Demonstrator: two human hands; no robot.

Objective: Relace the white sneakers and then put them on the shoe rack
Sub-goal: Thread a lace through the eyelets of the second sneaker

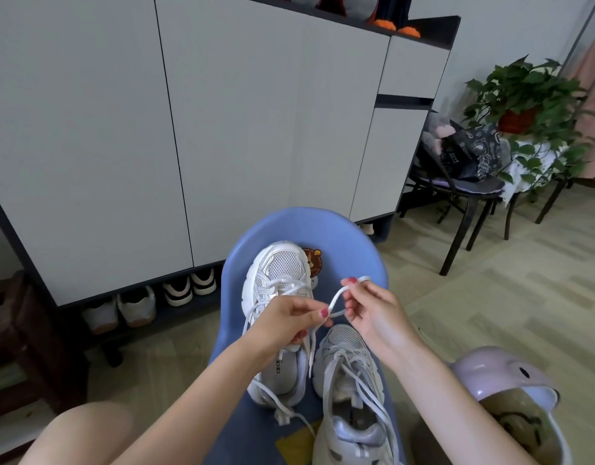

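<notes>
I judge the relacing mid-way: both white sneakers sit side by side on the blue chair (339,236), the left sneaker (279,297) with its lace crossed through the eyelets but not yet tied, the right sneaker (350,374) with loose, tangled laces. My left hand (286,320) pinches the flat woven lace (336,298) over the left sneaker, and my right hand (370,310) pinches a loop of the same lace. Mesh toe panels, chunky moulded soles, smooth plastic seat. Tying and shelving remain; the shoe rack (148,307) under the cabinet already holds other pairs.
</notes>
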